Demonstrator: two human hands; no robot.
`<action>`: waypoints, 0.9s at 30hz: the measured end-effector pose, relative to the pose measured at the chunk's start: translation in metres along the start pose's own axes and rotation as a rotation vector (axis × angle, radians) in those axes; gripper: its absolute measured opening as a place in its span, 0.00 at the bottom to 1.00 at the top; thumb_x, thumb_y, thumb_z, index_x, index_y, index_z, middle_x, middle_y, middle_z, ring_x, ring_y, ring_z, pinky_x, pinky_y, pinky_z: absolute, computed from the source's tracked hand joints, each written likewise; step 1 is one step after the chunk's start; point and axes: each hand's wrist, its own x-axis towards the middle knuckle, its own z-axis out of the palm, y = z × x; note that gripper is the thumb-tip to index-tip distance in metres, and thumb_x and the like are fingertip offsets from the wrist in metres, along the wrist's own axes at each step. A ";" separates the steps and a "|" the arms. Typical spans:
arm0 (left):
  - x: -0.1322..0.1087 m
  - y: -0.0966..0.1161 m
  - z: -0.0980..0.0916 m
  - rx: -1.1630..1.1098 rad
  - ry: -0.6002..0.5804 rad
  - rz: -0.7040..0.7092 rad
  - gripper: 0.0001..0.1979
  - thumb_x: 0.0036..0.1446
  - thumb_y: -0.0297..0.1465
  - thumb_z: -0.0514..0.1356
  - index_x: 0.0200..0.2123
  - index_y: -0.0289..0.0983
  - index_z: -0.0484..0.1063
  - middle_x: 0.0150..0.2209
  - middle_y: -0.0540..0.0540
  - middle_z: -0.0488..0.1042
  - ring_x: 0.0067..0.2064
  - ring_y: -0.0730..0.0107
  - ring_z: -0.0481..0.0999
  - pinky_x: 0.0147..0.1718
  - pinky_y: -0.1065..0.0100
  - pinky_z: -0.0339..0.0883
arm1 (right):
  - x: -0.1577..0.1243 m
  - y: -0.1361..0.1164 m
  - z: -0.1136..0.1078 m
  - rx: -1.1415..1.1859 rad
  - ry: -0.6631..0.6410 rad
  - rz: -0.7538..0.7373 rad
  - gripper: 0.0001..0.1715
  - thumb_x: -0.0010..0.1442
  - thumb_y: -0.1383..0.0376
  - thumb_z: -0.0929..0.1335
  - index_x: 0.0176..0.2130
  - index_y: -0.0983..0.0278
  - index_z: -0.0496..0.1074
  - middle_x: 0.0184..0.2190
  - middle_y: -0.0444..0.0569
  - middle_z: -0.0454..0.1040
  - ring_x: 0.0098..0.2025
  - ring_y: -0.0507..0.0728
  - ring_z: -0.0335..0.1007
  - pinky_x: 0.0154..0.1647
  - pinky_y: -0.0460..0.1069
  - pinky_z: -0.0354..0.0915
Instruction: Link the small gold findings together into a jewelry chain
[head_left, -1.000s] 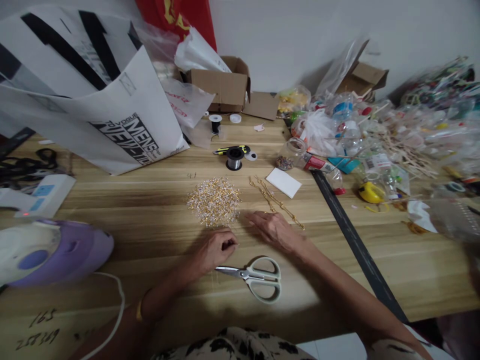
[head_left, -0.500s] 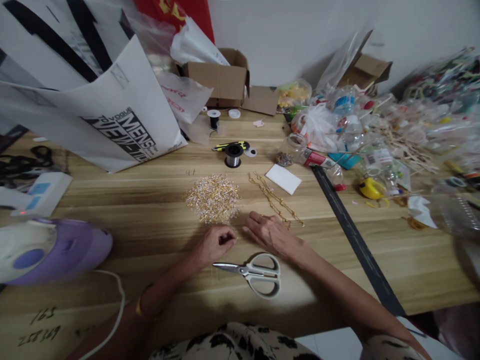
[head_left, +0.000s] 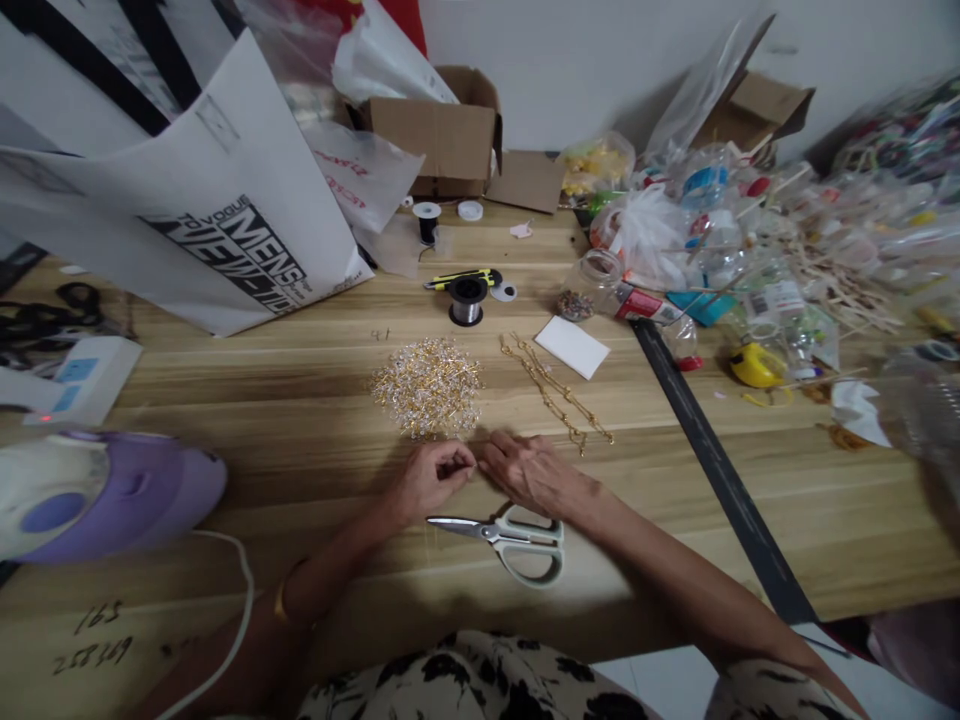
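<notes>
My left hand [head_left: 429,478] rests on the wooden table with its fingers curled in a pinch on something too small to name. My right hand [head_left: 529,473] lies beside it, fingers bent toward the left hand's fingertips and almost touching them. Just beyond both hands sits a pile of small gold and clear beads [head_left: 427,386]. Gold chains [head_left: 555,393] lie to the right of the pile, close to my right hand. White-handled scissors [head_left: 511,541] lie shut on the table just below my hands.
A purple and white appliance [head_left: 97,495] with a white cord sits at the left. A large printed bag [head_left: 187,190], a cardboard box [head_left: 442,140], wire spools [head_left: 466,299], a white pad [head_left: 571,347] and a cluttered heap of bags and jars [head_left: 750,260] fill the back and right.
My right hand has slid left until its fingers meet the left hand's pinch. The left hand moved slightly up toward the bead pile.
</notes>
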 end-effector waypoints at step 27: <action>0.002 0.001 -0.003 -0.052 -0.004 -0.043 0.06 0.51 0.29 0.59 0.27 0.31 0.72 0.23 0.49 0.71 0.26 0.75 0.68 0.26 0.74 0.61 | 0.001 -0.006 0.003 -0.137 -0.098 -0.002 0.07 0.63 0.72 0.58 0.40 0.66 0.63 0.35 0.55 0.68 0.33 0.56 0.64 0.26 0.48 0.56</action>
